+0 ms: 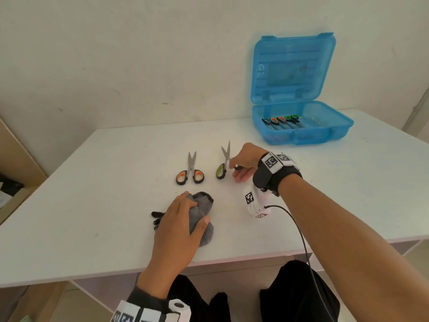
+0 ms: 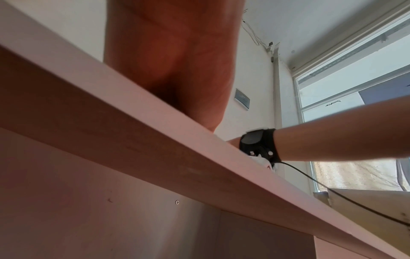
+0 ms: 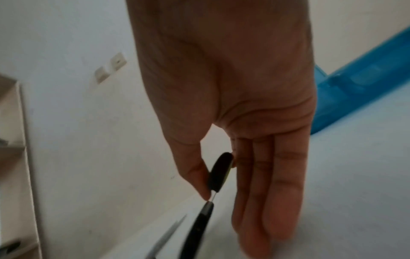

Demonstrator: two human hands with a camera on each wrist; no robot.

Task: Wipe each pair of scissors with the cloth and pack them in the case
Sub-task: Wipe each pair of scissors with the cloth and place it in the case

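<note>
While the left hand [image 1: 180,225] clutches the grey cloth [image 1: 200,219] ready for wiping, the right hand [image 1: 246,162] pinches the green-handled scissors [image 1: 223,162] by one loop — apparently lifting them — beside the orange-handled scissors [image 1: 190,169].

From your left wrist view, the white bench [image 2: 155,133] edge hides your left hand's [image 2: 173,52] fingers and the grey cloth entirely. Your right hand [image 1: 246,162] covers one loop of the green-handled steel scissors [image 1: 222,167]; in the right wrist view their blades run blurred off the bottom edge. The scissors packed in the translucent blue plastic case [image 1: 301,133] are too small to count surely.
</note>
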